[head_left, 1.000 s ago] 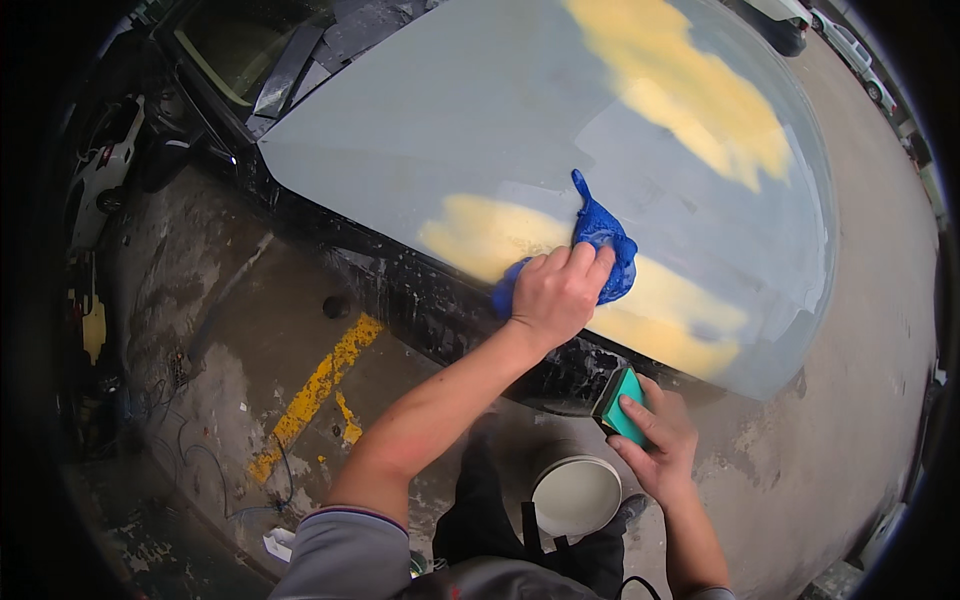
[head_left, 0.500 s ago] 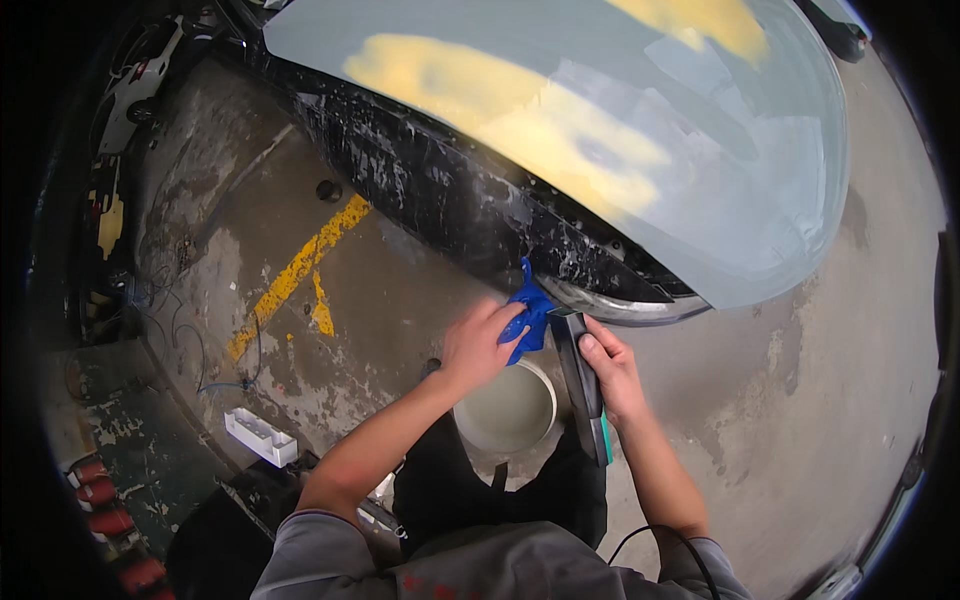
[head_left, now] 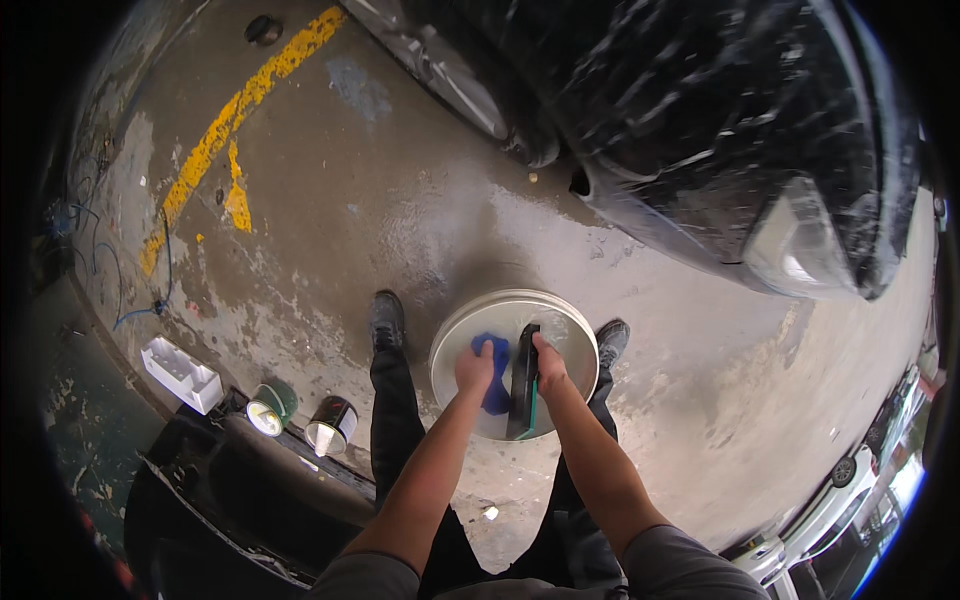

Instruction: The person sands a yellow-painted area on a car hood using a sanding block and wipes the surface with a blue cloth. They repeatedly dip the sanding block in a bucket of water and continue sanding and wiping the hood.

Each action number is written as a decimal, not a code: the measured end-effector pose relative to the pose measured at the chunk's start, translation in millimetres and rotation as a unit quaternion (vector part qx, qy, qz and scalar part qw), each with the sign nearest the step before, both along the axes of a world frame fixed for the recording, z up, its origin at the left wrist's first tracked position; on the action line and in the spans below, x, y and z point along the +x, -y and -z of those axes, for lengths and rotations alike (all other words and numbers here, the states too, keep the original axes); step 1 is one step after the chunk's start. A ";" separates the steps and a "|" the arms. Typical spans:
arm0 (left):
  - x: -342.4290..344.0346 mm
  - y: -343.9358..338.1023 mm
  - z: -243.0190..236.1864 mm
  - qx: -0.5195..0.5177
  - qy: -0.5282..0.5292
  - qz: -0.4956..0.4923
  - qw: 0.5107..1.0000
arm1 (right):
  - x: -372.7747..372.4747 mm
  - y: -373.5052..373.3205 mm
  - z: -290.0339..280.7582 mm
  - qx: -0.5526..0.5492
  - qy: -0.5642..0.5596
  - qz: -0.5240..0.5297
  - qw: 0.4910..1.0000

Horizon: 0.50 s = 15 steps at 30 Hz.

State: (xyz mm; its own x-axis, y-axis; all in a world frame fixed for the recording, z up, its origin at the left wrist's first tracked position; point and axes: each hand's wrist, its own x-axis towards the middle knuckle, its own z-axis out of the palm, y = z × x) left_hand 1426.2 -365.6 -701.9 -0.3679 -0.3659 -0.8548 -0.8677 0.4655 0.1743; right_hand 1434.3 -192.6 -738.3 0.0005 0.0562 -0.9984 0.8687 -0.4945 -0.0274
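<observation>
A round white bucket (head_left: 565, 304) of cloudy water stands on the floor between my feet. Over the water, my left hand (head_left: 476, 370) is closed on a crumpled blue cloth (head_left: 496, 394). Beside it my right hand (head_left: 549, 362) grips a long black sanding block (head_left: 522, 385) with a green edge, held lengthwise over the bucket. Cloth and block are a small gap apart. Whether either one dips into the water I cannot tell.
A dark, wet-streaked car front (head_left: 690, 120) with a headlight (head_left: 798, 240) takes up the upper right. A white tray (head_left: 182, 374), a green can (head_left: 272, 407) and a dark can (head_left: 332, 425) sit at lower left. A yellow line (head_left: 240, 120) marks the concrete floor.
My hands have gone from beside the car panel to over the bucket, still holding the cloth and block. The view has swung down and right, bringing the bucket and feet into full sight.
</observation>
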 end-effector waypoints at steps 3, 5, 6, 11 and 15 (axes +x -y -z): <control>13.5 -20.6 64.5 0.047 0.049 0.107 0.992 | 14.0 -19.5 88.1 0.128 0.007 -0.350 0.928; 38.9 -0.2 93.0 0.090 0.119 0.198 0.969 | 21.8 6.9 110.1 0.122 0.010 -0.374 0.919; 48.4 1.1 100.4 0.123 0.141 0.203 0.961 | 26.9 8.2 115.0 0.120 0.012 -0.377 0.918; 14.2 10.1 67.8 0.131 0.023 -0.008 0.991 | -3.2 22.0 56.4 0.063 -0.049 -0.306 0.949; 0.6 -45.7 -70.4 0.301 -0.054 -0.150 0.940 | 27.1 -64.7 -64.3 -0.010 -0.079 -0.119 0.990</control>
State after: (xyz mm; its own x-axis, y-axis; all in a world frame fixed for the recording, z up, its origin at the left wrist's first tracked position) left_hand 1426.8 -319.9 -631.4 -0.4214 0.0716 -0.9040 -0.9066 -0.0090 0.4219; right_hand 1461.3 -127.9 -674.0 -0.1675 0.0160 -0.9857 0.9462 -0.2781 -0.1653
